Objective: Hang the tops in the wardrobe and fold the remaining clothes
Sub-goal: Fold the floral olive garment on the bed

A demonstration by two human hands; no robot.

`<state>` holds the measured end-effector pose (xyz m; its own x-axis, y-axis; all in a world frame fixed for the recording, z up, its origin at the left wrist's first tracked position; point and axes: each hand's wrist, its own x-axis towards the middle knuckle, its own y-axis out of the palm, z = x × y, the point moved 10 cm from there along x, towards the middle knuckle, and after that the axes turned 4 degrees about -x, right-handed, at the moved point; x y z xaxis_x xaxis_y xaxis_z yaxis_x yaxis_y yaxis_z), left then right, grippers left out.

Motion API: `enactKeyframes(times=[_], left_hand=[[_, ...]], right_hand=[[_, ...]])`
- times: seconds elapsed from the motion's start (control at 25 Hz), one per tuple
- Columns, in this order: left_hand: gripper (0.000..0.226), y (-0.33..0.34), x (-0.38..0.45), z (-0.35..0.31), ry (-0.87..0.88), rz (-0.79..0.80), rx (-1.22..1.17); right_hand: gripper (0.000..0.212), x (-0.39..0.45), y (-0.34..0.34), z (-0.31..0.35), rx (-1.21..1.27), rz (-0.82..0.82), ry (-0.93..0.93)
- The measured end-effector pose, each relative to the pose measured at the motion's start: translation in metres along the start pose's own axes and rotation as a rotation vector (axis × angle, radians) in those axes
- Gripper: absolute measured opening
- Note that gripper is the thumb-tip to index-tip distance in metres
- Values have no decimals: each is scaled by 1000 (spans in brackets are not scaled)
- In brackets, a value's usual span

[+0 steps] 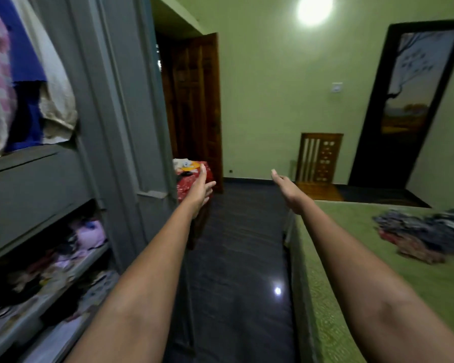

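**Both hands empty, clothes pile off to the right**

Biggest thing in my view: the grey wardrobe (110,106) filling the left side, w/ tops (24,74) already hanging in the upper bay (pink check, blue, cream) and the lower shelves (71,260) stuffed w/ mixed garments. On the right, the green bed (378,284), carrying the pile of clothes (425,234) near the frame edge; it's blurred, so I can't sort tops from the rest. Dark floor runs between, w/ a red-covered stand (192,184) by the wooden door (194,106).

My left hand (201,191) is stretched fwd, fingers straight and slightly spread, holding nothing. Right hand (286,188) likewise extended, flat, empty, just past the bed corner.

Risks as I judge them: pile is well apart from both hands and at the edge of view, so a reach there goes half-blind; I might grab a non-top. No hanger visible either. Crammed shelves could spill if brushed.
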<state>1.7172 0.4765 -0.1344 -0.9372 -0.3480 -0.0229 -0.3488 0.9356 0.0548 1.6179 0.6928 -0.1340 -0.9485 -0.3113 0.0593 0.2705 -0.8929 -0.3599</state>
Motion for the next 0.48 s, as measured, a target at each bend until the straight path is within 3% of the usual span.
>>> enactKeyframes(times=[0.24,0.48], left_hand=[[67,66,61,-12,60,110,23],[69,109,171,-18,108,96,33]], right_hand=[[85,36,-44,-29,21,-7,56],[82,142,-74,-58,50,-20,53]])
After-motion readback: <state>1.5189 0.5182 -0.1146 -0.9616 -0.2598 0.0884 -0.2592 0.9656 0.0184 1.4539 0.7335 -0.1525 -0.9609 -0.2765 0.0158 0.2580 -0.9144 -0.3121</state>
